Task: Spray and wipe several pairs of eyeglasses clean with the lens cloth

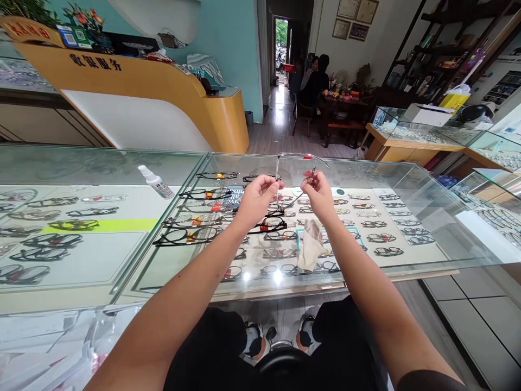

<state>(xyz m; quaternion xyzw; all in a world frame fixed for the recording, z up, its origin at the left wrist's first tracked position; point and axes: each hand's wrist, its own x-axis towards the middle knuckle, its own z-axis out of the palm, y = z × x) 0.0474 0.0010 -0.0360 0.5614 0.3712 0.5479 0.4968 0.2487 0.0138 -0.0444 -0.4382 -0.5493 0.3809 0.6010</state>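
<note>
A pair of eyeglasses (278,163) with a thin, clear-looking frame is held up above the glass counter. My left hand (260,200) pinches its front between thumb and fingers. One temple, with a small red tag, reaches out to the right at the far side. My right hand (317,193) is closed around the other temple near its dark tip. Below my hands, a crumpled beige cloth (311,247) lies on the glass top. To the left of the cloth, several dark-framed glasses (187,235) with orange tags rest in rows on the counter.
A white spray bottle (156,182) stands on the left part of the glass counter (163,277). Rows of frames show inside the case. Plastic bags and papers (49,347) are at lower left. Beyond is a wooden cashier desk (226,119); two people sit at a back table.
</note>
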